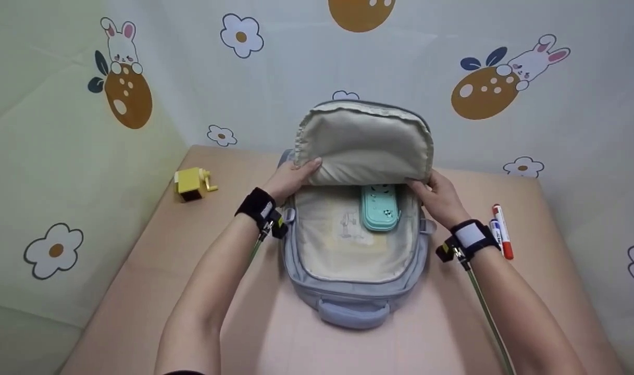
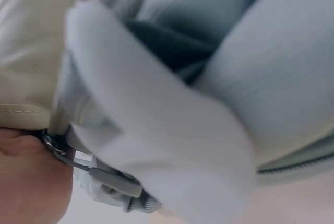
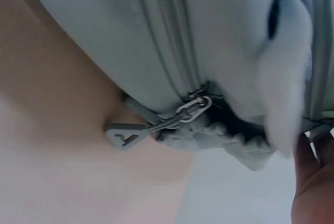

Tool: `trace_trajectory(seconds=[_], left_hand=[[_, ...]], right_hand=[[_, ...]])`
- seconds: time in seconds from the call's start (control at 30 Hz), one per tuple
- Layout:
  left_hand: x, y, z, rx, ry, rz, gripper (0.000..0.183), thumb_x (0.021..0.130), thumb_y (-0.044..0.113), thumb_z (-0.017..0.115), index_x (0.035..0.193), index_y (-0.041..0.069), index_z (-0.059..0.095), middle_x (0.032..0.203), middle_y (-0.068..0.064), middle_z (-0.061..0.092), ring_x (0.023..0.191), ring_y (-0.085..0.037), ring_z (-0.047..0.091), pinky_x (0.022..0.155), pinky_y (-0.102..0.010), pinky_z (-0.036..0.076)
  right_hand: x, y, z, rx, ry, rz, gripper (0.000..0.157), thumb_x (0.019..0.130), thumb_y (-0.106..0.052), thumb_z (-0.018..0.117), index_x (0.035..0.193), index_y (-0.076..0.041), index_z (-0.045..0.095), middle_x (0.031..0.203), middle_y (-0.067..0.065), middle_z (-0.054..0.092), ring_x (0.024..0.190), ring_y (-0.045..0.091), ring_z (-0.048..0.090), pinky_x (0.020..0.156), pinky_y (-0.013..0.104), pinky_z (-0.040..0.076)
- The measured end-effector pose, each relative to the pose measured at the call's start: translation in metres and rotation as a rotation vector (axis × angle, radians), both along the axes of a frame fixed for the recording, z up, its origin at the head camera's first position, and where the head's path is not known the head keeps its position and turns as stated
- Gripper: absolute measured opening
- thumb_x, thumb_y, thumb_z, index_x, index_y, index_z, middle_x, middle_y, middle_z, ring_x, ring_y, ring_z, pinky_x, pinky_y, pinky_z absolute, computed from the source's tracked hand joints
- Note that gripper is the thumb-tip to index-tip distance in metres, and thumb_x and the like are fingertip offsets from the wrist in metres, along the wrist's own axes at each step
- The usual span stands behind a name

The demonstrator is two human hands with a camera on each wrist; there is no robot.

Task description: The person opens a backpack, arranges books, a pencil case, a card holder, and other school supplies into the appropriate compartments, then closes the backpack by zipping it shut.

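Observation:
A grey-blue backpack [image 1: 337,290] lies on the table with its handle toward me and its cream-lined front flap [image 1: 366,138] folded up and back. On the flap's left edge, my left hand [image 1: 290,179] pinches the fabric, thumb on the lining. My right hand [image 1: 443,199] grips the opposite edge, some fingers hidden behind it. Between them, a teal pencil case [image 1: 380,211] rests on the cream lining, its far end under the flap. Zipper pulls hang near the left hand [image 2: 31,177] in the left wrist view and the right hand [image 3: 315,195] in the right wrist view.
A yellow pencil sharpener [image 1: 190,183] with a crank stands at the table's left edge. To the right, beside my wrist, lie a red marker [image 1: 503,232] and a blue marker [image 1: 496,233]. Patterned curtains [image 1: 290,67] rise behind and beside the table.

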State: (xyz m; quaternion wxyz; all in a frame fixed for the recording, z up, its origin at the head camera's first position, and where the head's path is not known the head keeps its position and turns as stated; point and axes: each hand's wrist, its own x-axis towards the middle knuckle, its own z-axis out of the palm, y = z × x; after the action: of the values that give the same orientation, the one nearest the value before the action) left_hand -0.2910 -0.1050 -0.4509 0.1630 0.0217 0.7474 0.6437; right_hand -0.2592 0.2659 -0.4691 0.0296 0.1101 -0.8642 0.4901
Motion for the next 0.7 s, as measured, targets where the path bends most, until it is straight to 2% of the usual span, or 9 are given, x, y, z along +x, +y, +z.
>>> trace_trajectory(seconds=[0.07, 0.17, 0.23, 0.33, 0.4, 0.43, 0.53, 0.6, 0.7], left_hand=[[0.0, 0.0, 0.001, -0.003, 0.001, -0.002, 0.054, 0.095, 0.059, 0.064, 0.101, 0.006, 0.062, 0.103, -0.009, 0.06, 0.117, -0.043, 0.056, 0.103, -0.052, 0.044], [0.0, 0.0, 0.001, -0.02, 0.01, 0.005, 0.052, 0.095, 0.06, 0.064, 0.098, 0.008, 0.062, 0.101, -0.007, 0.06, 0.114, -0.04, 0.057, 0.102, -0.05, 0.044], [0.001, 0.0, 0.001, -0.035, 0.021, 0.009, 0.051, 0.094, 0.061, 0.064, 0.088, 0.01, 0.059, 0.087, -0.003, 0.056, 0.099, -0.036, 0.059, 0.093, -0.045, 0.047], [0.002, -0.001, 0.001, -0.054, 0.044, 0.009, 0.051, 0.094, 0.062, 0.064, 0.079, 0.014, 0.055, 0.072, 0.003, 0.044, 0.08, -0.026, 0.053, 0.077, -0.037, 0.044], [0.003, -0.001, 0.001, -0.065, 0.058, 0.007, 0.053, 0.094, 0.062, 0.063, 0.077, 0.013, 0.051, 0.07, 0.004, 0.036, 0.074, -0.023, 0.047, 0.072, -0.035, 0.039], [0.004, -0.001, 0.001, -0.067, 0.066, 0.007, 0.052, 0.094, 0.062, 0.063, 0.079, 0.013, 0.053, 0.071, 0.003, 0.037, 0.075, -0.022, 0.048, 0.073, -0.034, 0.04], [0.004, -0.002, 0.001, -0.058, 0.081, 0.01, 0.05, 0.094, 0.06, 0.064, 0.09, 0.01, 0.061, 0.085, -0.001, 0.051, 0.088, -0.022, 0.054, 0.086, -0.039, 0.045], [0.005, -0.002, 0.001, -0.029, 0.082, 0.008, 0.051, 0.094, 0.058, 0.066, 0.102, 0.008, 0.066, 0.101, -0.005, 0.061, 0.101, -0.024, 0.057, 0.099, -0.043, 0.044], [0.006, -0.003, 0.001, -0.004, 0.087, -0.009, 0.055, 0.094, 0.055, 0.068, 0.116, 0.004, 0.066, 0.118, -0.009, 0.064, 0.111, -0.024, 0.058, 0.108, -0.046, 0.04]], right_hand=[[0.0, -0.001, 0.003, 0.001, -0.008, -0.009, 0.051, 0.103, -0.043, 0.06, 0.138, -0.006, 0.059, 0.111, 0.019, 0.067, 0.087, 0.025, 0.063, 0.067, 0.027, 0.052], [-0.002, -0.003, 0.007, -0.004, -0.026, -0.019, 0.047, 0.102, -0.044, 0.06, 0.131, -0.007, 0.061, 0.091, 0.018, 0.064, 0.071, 0.022, 0.059, 0.061, 0.028, 0.05], [-0.003, -0.004, 0.01, 0.0, -0.044, -0.021, 0.046, 0.102, -0.044, 0.06, 0.127, -0.006, 0.062, 0.083, 0.015, 0.061, 0.066, 0.019, 0.057, 0.059, 0.028, 0.049], [-0.004, -0.005, 0.014, 0.002, -0.087, -0.017, 0.045, 0.103, -0.044, 0.058, 0.123, -0.004, 0.06, 0.076, 0.012, 0.054, 0.062, 0.015, 0.052, 0.057, 0.028, 0.047], [-0.004, -0.007, 0.018, 0.001, -0.116, -0.014, 0.047, 0.104, -0.044, 0.057, 0.125, -0.003, 0.059, 0.08, 0.013, 0.054, 0.063, 0.016, 0.052, 0.057, 0.028, 0.047], [-0.004, -0.007, 0.019, -0.001, -0.13, -0.011, 0.049, 0.104, -0.045, 0.056, 0.127, -0.003, 0.058, 0.084, 0.015, 0.056, 0.066, 0.017, 0.054, 0.058, 0.028, 0.048], [-0.004, -0.01, 0.023, -0.01, -0.162, -0.011, 0.055, 0.103, -0.049, 0.055, 0.135, -0.004, 0.055, 0.098, 0.021, 0.06, 0.075, 0.025, 0.059, 0.061, 0.03, 0.051], [-0.004, -0.012, 0.024, -0.004, -0.17, -0.015, 0.059, 0.103, -0.051, 0.054, 0.14, -0.005, 0.053, 0.111, 0.022, 0.062, 0.084, 0.03, 0.062, 0.063, 0.031, 0.053], [-0.004, -0.013, 0.026, 0.014, -0.174, -0.03, 0.063, 0.101, -0.055, 0.054, 0.139, -0.004, 0.055, 0.116, 0.023, 0.064, 0.088, 0.034, 0.064, 0.064, 0.037, 0.055]])
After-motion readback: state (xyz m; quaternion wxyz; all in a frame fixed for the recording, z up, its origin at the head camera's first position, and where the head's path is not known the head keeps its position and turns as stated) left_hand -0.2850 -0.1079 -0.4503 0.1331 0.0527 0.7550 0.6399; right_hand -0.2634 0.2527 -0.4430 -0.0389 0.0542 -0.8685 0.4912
